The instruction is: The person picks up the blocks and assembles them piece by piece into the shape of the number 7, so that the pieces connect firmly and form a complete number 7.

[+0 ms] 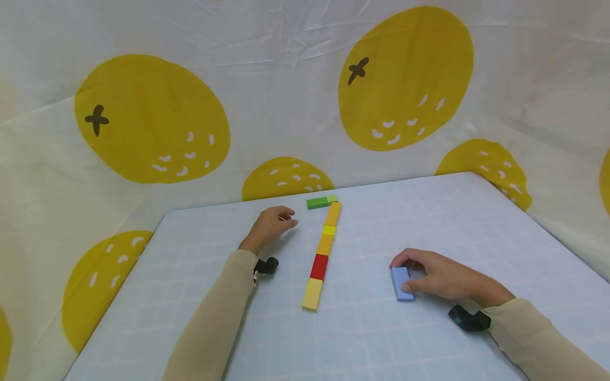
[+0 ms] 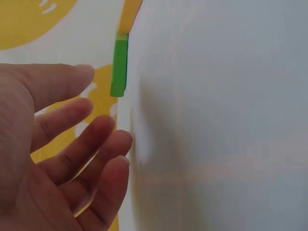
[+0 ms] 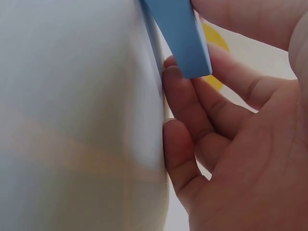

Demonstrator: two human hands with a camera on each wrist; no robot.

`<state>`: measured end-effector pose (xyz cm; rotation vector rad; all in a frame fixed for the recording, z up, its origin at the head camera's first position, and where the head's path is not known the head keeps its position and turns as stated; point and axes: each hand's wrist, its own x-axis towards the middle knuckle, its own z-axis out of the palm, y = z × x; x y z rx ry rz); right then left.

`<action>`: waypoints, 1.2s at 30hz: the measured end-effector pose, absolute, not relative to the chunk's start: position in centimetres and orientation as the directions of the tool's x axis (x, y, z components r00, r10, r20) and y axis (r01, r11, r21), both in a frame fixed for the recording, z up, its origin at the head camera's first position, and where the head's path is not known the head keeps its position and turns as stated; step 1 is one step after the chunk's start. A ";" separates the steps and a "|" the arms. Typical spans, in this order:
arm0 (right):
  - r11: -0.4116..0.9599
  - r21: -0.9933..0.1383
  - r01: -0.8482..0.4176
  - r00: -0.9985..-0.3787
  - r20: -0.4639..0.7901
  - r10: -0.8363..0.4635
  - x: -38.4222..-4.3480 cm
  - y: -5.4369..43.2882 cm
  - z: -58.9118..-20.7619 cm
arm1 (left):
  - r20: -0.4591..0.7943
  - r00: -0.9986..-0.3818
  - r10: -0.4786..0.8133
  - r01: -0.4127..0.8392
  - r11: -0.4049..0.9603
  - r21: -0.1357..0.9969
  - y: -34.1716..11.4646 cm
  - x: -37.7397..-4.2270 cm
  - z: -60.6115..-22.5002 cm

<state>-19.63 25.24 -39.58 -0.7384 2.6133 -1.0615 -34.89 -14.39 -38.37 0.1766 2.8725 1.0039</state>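
Observation:
Between the thumb and fingers of my right hand (image 1: 443, 275) is a flat blue block (image 1: 400, 284), pinched close to the tabletop. Its near end shows tilted in the right wrist view, partly behind the thumb. My left hand (image 1: 271, 227) hovers with loosely bent fingers and holds nothing. Closest to it is a row of blocks: an orange block (image 1: 333, 214), a small yellow one, another orange block (image 1: 325, 244), a red block (image 1: 319, 267) and a pale yellow block (image 1: 312, 295). A green block (image 1: 317, 203) with a small light green block (image 1: 332, 199) lies crosswise at the far end.
A pale blue checked cloth covers the table (image 1: 362, 338). Behind it and along the sides hangs a white curtain (image 1: 286, 106) printed with large yellow fruit. Dark wrist devices (image 1: 469, 319) are worn below both hands.

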 end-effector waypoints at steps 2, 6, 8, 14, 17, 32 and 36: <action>0.603 -0.704 -0.375 -0.845 -0.007 -0.535 -19.6 25.2 -39.6 | -0.054 -0.989 0.136 0.072 0.769 0.636 -14.7 -34.5 -38.5; 0.593 -0.709 -0.382 -0.843 0.004 -0.538 -19.6 25.2 -39.5 | -0.040 -0.990 0.134 0.076 0.751 0.656 -15.4 -34.0 -38.8; 0.595 -0.707 -0.382 -0.844 0.005 -0.537 -19.5 25.2 -39.4 | -0.034 -0.991 0.133 0.077 0.741 0.667 -15.9 -33.9 -39.0; 0.594 -0.706 -0.386 -0.847 0.017 -0.531 -19.4 25.2 -39.4 | -0.039 -0.992 0.123 0.063 0.722 0.689 -16.5 -33.6 -39.2; 0.596 -0.703 -0.388 -0.849 0.021 -0.528 -19.5 25.1 -39.5 | -0.049 -0.992 0.114 0.048 0.722 0.690 -16.6 -33.4 -39.1; 0.583 -0.720 -0.377 -0.851 0.021 -0.524 -19.5 24.4 -39.5 | -0.071 -0.992 0.107 0.030 0.730 0.683 -17.7 -31.6 -39.0; 0.571 -0.734 -0.367 -0.852 0.020 -0.523 -19.3 24.5 -39.3 | -0.053 -0.990 0.128 0.055 0.715 0.697 -17.8 -31.4 -39.1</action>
